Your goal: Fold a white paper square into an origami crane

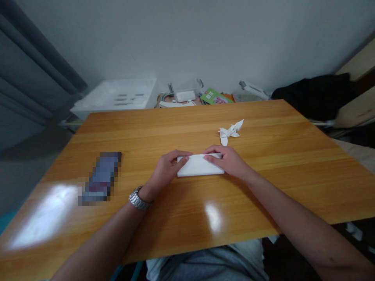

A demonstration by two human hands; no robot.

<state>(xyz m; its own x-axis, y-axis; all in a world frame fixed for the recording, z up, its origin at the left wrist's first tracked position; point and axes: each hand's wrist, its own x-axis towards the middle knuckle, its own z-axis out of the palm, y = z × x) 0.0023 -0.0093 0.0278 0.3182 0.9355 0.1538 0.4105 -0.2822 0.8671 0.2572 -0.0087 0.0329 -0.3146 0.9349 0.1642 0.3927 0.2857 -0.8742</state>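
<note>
A white sheet of paper (199, 168), folded into a flat rectangle, lies on the wooden table in front of me. My left hand (170, 168) grips its upper left corner, thumb on top and fingers along the far edge. At the upper right corner, my right hand (230, 160) holds it the same way, its thumb pressing on the paper. The fingertips behind the far edge are partly hidden. Just beyond my right hand sits a white folded-paper figure (230, 132) with pointed, wing-like parts.
A pixelated, phone-like slab (101, 177) lies on the left of the wooden table (164, 132). Behind the table's far edge stand a white plastic tray (117, 95), a green booklet (215, 96) and a black cloth (313, 95). A grey curtain (32, 66) hangs at the left.
</note>
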